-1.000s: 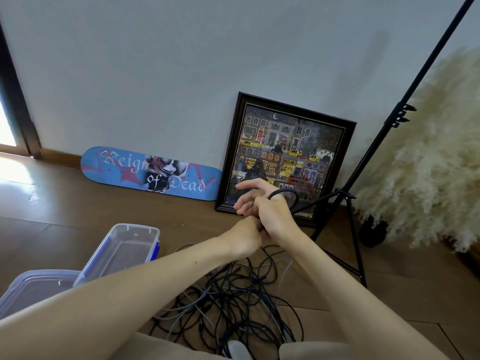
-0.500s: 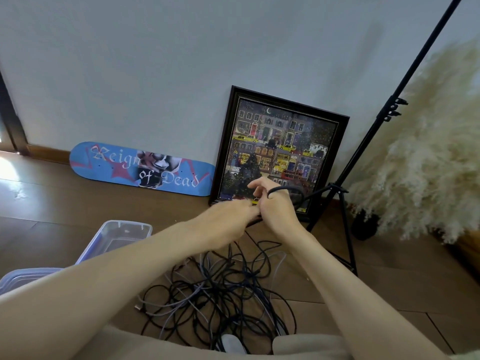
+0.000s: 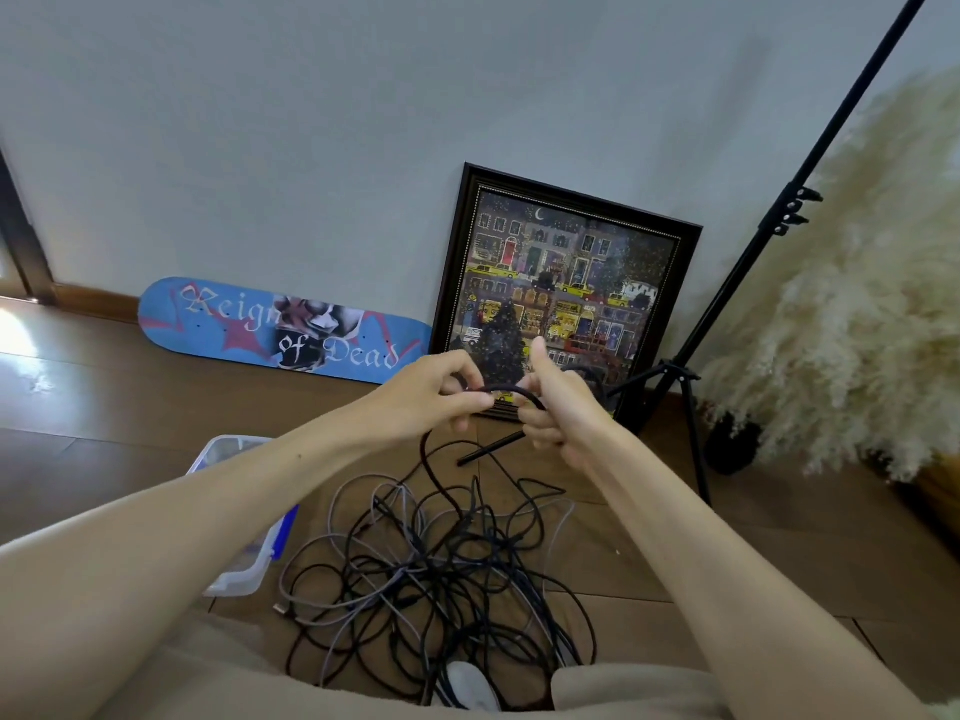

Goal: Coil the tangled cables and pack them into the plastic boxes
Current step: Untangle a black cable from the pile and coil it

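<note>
Cable (image 3: 506, 391) being pinched by left hand (image 3: 436, 394) and gripped by right hand (image 3: 561, 413), raised above floor (image 3: 104, 407), probably for forming a loop; remainder trailing into tangle (image 3: 426, 579) beside box (image 3: 236, 574).

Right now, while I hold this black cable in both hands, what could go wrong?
The thin black cable that your left hand and right hand hold runs down into the tangled pile of black and grey cables. Pulling on it may tighten knots or drag the others up. The black tripod leg stands close beside your right hand, so a swinging loop could snag it.
</note>
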{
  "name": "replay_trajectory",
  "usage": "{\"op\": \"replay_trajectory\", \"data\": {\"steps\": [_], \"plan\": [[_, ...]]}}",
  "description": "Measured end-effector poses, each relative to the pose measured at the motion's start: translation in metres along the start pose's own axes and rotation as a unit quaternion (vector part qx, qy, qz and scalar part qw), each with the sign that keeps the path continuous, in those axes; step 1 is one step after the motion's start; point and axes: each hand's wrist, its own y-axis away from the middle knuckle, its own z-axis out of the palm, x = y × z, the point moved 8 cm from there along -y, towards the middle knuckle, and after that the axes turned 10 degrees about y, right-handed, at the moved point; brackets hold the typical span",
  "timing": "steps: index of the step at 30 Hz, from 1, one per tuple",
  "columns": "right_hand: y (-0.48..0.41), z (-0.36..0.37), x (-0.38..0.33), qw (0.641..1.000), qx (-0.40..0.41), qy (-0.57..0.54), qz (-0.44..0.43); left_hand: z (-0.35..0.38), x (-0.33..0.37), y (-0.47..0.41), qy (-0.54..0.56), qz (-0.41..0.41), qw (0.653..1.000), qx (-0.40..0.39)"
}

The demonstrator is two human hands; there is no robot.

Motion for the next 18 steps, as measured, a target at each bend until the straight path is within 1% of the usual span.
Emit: {"op": "replay_trajectory", "data": {"steps": [2,3,5,7,9,12,14,15,16,18], "plan": [[-0.002,0.007,0.007,0.999,-0.026,-0.026,0.028,-0.002,0.005,0.000,0.047,0.033,0.997,0.044],[-0.001,0.016,0.011,0.996,-0.060,-0.044,0.045,-0.002,0.009,0.000,0.067,0.048,0.994,0.065],[0.005,0.041,0.015,0.981,-0.161,-0.083,0.074,-0.003,0.014,0.002,0.102,0.062,0.989,0.085],[0.016,0.062,0.013,0.952,-0.266,-0.127,0.085,-0.002,0.011,0.002,0.132,0.038,0.988,0.070],[0.027,0.077,0.006,0.919,-0.349,-0.167,0.081,-0.003,0.004,0.004,0.183,0.001,0.982,0.048],[0.041,0.088,-0.009,0.874,-0.435,-0.210,0.053,0.003,-0.002,0.007,0.316,-0.068,0.946,0.030],[0.047,0.090,-0.019,0.853,-0.470,-0.226,0.027,0.014,0.000,0.011,0.363,-0.103,0.926,-0.003],[0.049,0.090,-0.022,0.850,-0.474,-0.230,0.016,0.018,0.002,0.012,0.370,-0.109,0.923,-0.020],[0.049,0.090,-0.025,0.852,-0.467,-0.235,0.010,0.021,0.004,0.014,0.374,-0.111,0.920,-0.028],[0.046,0.086,-0.028,0.865,-0.432,-0.254,0.008,0.021,0.003,0.013,0.380,-0.121,0.917,-0.019]]}}
